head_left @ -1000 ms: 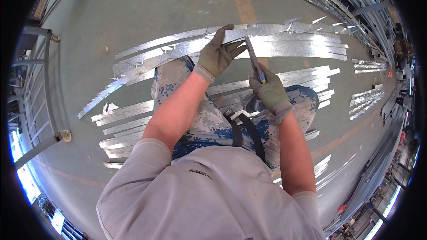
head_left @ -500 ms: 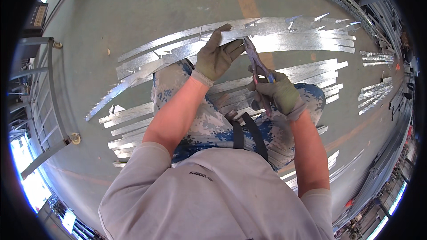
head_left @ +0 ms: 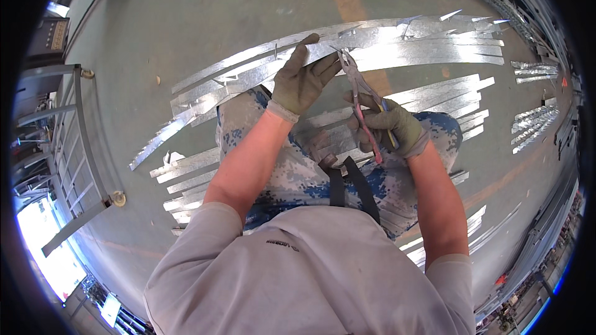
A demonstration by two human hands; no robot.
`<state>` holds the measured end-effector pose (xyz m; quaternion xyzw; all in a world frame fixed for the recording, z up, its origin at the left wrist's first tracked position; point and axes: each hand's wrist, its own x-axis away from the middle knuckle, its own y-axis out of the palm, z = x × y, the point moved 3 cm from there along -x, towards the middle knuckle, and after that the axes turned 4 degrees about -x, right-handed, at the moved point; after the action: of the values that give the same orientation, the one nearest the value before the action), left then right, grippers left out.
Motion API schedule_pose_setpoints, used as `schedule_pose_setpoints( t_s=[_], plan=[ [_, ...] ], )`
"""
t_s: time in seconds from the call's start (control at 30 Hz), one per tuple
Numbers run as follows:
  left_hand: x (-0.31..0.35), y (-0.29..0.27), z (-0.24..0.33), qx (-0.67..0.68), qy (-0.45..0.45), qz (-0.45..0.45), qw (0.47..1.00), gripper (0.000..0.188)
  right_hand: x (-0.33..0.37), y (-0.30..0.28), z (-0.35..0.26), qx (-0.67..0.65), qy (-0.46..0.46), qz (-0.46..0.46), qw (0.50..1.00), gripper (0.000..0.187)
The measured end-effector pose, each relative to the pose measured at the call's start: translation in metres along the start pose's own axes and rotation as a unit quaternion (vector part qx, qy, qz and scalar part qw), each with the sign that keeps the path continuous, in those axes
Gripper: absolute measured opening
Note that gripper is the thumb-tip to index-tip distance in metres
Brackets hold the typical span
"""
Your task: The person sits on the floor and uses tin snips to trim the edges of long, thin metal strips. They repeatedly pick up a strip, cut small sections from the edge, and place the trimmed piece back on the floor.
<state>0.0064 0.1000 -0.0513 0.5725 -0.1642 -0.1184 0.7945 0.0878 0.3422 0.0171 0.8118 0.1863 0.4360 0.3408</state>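
My left hand (head_left: 299,84), in a greenish work glove, is closed on a long, thin sheet-metal strip (head_left: 251,77) that runs from lower left to upper right. Its thumb lies over the strip and the fingers reach beneath it. In my gloved right hand (head_left: 400,129) is a pair of tin snips (head_left: 354,77) with red and blue on the handles. The handles are spread, and the jaws meet the strip's near edge just right of my left fingers. Whether the blades bite into the metal is too small to tell.
Bright metal strips (head_left: 428,53) with sharp, upturned slivers lie beyond my hands. More flat strips (head_left: 186,166) lie on the floor beside and under my knees. A wheeled metal frame (head_left: 87,130) stands at left, and short strip bundles (head_left: 535,125) lie at right.
The snips' handles have spread wider apart in my right hand. My left hand keeps its hold on the strip. The whole view has shifted slightly.
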Motion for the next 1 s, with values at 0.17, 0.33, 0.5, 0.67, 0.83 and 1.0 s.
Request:
schedule_pose_setpoints(
  t_s=[0.17,0.33,0.5,0.67,0.83,1.0],
  plan=[
    [0.001,0.001,0.000,0.006,0.004,-0.019,1.000,0.047,0.005,0.006,0.000,-0.022,-0.002,-0.011,1.000,0.071],
    [0.002,-0.003,-0.001,-0.011,-0.004,0.014,1.000,0.048,0.005,0.001,0.008,-0.078,0.007,-0.052,0.996,0.072],
    [0.005,0.002,0.001,-0.031,-0.001,0.016,0.999,0.048,0.008,0.009,0.007,-0.049,-0.004,-0.040,0.998,0.072],
    [0.004,0.003,0.000,-0.008,-0.010,-0.020,1.000,0.045,0.004,0.030,0.013,0.056,-0.039,0.048,0.997,0.076],
    [0.007,0.001,0.000,-0.030,-0.012,-0.020,0.999,0.047,0.016,0.032,0.031,0.059,-0.071,0.069,0.993,0.075],
    [0.006,-0.008,0.001,-0.052,-0.016,-0.012,0.998,0.048,0.022,0.003,0.065,-0.020,-0.056,0.069,0.996,0.074]
  ],
)
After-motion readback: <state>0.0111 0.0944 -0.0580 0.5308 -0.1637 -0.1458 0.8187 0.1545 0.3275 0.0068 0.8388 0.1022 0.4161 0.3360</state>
